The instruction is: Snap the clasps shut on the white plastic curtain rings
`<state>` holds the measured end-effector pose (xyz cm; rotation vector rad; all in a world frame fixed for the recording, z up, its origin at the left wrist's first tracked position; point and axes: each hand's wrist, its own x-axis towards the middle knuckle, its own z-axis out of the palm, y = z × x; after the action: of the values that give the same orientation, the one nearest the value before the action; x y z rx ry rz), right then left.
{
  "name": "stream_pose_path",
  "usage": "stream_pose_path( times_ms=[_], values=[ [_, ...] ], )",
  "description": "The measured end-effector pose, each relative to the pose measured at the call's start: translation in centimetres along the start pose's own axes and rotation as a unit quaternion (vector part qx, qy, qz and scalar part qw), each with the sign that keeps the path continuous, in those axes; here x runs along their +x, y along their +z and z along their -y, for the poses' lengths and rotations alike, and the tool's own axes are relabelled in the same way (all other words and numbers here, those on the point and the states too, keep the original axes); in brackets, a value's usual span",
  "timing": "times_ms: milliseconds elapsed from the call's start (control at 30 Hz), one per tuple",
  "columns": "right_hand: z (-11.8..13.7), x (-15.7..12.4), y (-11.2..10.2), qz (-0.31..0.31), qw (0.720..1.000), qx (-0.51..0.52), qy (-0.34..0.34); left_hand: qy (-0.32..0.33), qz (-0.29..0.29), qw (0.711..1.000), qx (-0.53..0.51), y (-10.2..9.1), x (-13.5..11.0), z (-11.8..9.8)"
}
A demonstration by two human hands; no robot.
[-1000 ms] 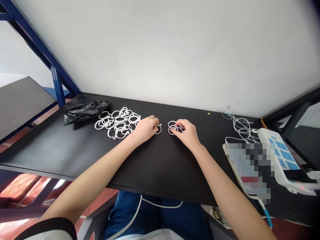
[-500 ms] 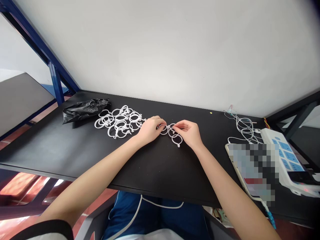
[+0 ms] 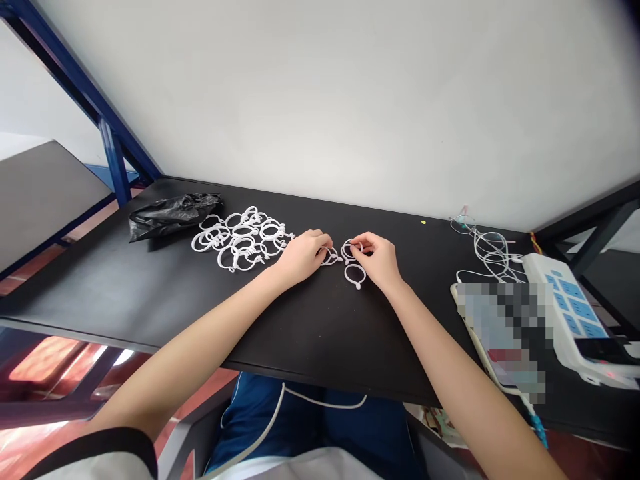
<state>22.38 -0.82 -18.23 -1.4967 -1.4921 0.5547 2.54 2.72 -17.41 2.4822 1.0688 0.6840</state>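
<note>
White curtain rings with small eyelets lie on the black tabletop [image 3: 300,320]. My left hand [image 3: 306,255] is closed, its fingertips pinching a white ring [image 3: 332,262] at table level. Just to the right, my right hand [image 3: 376,257] pinches another white ring [image 3: 344,253] between thumb and fingers. Below that one, a third ring [image 3: 358,286] rests on the table; whether the two are joined or only touch, I cannot tell. Left of my left hand lies a loose pile of white rings [image 3: 244,250]. My palm hides part of the ring in my left hand.
A crumpled black plastic bag [image 3: 173,217] lies behind the pile at left. To the right are a phone [image 3: 500,340] with a blurred screen, a white power strip [image 3: 565,300], tangled white cables [image 3: 493,257] and glasses [image 3: 464,223]. A wall [image 3: 350,107] rises behind the table.
The ring in my right hand has come apart from the one at my left hand, leaving a small gap. My right hand has shifted slightly away from me.
</note>
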Motion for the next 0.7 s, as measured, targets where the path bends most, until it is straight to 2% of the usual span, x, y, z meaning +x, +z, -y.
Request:
stream_pose_path(
  times_ms=[333, 700],
  values=[
    [0.9, -0.6, -1.8, -0.023, 0.994, -0.102, 0.017, 0.018, -0.054, 0.993, -0.103, -0.7, 0.2, -0.1],
    [1.5, -0.6, -1.0, -0.052, 0.995, 0.065, 0.05, 0.054, -0.054, 0.967, -0.244, -1.0, 0.1, -1.4]
  ],
)
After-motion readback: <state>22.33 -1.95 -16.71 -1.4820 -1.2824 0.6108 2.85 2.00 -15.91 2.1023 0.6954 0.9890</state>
